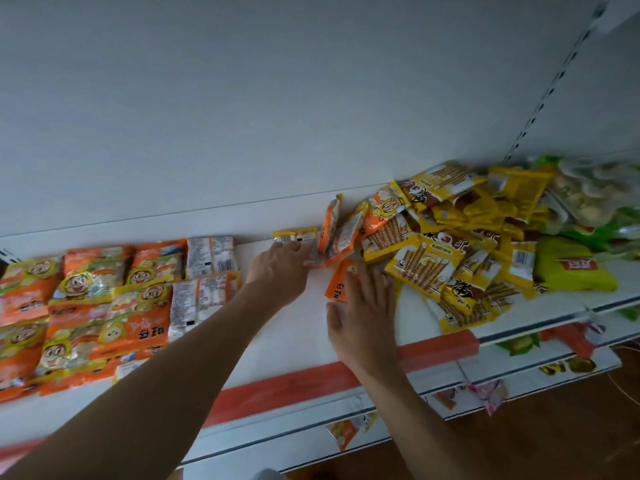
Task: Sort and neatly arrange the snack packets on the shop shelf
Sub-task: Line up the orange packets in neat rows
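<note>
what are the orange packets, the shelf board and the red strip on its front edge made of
Orange packets: thin glossy plastic film; they crinkle, glint, and have clear windows.
Shelf board: probably painted metal, smooth matte white, judging by the slotted upright.
Red strip: likely plastic, smooth and dull, though uncertain.

This is a shop. A white metal shelf (294, 327) carries many copies of the same goods: orange snack packets (79, 299) laid in rows toward its left end, and a heap of yellow packets (450, 244) and green packets (568, 268) toward its right end. A red strip (311, 379) runs along its front edge, a slotted rail (554, 81) climbs the white back panel (277, 98), and a lower shelf (502, 372) holds more packets
</note>
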The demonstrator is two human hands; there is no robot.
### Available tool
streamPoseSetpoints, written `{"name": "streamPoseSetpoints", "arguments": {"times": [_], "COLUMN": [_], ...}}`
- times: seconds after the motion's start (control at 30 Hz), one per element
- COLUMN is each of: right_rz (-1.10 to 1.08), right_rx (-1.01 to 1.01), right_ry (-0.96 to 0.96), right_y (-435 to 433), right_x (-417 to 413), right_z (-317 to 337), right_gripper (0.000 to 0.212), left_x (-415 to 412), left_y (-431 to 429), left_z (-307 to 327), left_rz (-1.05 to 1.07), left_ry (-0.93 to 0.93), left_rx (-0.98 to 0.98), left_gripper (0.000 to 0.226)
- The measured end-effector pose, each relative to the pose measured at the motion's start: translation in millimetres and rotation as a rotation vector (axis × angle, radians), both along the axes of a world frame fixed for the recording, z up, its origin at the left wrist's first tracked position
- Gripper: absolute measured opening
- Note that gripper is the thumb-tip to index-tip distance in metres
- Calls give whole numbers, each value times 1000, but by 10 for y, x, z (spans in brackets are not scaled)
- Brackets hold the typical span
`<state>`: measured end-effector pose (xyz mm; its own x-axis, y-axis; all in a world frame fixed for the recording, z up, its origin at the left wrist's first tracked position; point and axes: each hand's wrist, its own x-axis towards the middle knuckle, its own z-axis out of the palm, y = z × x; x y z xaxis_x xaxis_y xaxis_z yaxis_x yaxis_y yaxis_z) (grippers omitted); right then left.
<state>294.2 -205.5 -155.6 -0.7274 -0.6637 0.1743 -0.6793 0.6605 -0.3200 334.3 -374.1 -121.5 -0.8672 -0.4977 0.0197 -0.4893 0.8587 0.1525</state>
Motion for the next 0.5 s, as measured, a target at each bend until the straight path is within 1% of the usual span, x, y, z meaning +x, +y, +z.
{"name": "streamPoseSetpoints", "arguments": {"times": [0.07, 0.17, 0.23, 0.33, 0.4, 0.43, 0.5], "right_rz": [32, 71, 70, 103, 105, 90, 11], "right_rx": [8, -86, -147, -229, -330, -403, -576], "right_ry": [5, -14, -2, -15, -45, -92, -283], "right_y": [-7, 10, 44, 49, 33, 20, -37], "right_x": [-1, 27, 47, 43, 67, 98, 169], "right_z": [-1, 11, 15, 54, 112, 162, 286], "right_gripper": [62, 58, 54, 37, 28, 27, 24], "left_x": [62, 143, 196, 293, 376, 422, 522], "left_y": [45, 88, 116, 105, 71, 49, 1], "left_z": [10, 13, 37, 168, 287, 352, 474], "left_rz": [-29, -37, -4, 167, 261, 299, 425], "left_ry": [20, 66, 171, 417, 588, 687, 888], "left_rx": [9, 28, 129, 368, 552, 691, 1041], "left_gripper": [39, 35, 32, 32, 27, 23, 21]}}
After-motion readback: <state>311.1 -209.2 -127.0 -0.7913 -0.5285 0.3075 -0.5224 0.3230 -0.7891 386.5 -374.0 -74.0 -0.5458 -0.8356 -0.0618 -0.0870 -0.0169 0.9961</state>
